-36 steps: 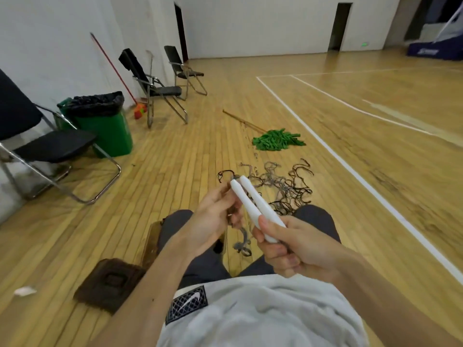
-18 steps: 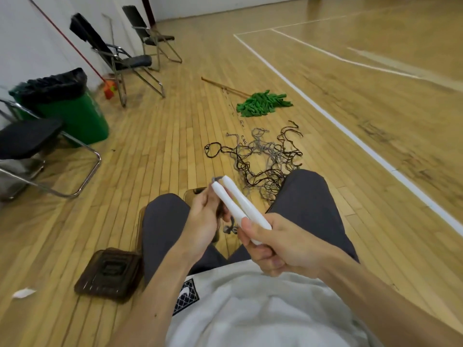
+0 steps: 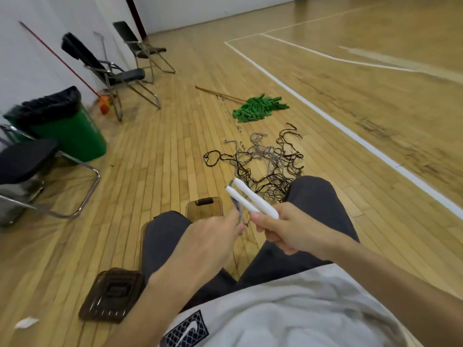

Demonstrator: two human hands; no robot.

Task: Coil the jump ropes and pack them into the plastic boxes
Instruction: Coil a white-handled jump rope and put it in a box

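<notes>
Jump rope handles [image 3: 253, 196], two white sticks side by side, are held out over the person's lap. Far left of the handles and nearer the person, a ribbed brown plastic box [image 3: 112, 295] lies on the floor [image 3: 155, 151]. Just left of the handles, a second clear brown box [image 3: 204, 209] is partly hidden under a leg. The left hand [image 3: 210, 244] pinches the grey cord [image 3: 237, 210] hanging from the handles' far tips. The right hand [image 3: 290, 234] grips the handles' near ends, fingers curled round them. Beyond the handles and slightly right, a tangle of ropes [image 3: 265, 166] lies on the floor.
</notes>
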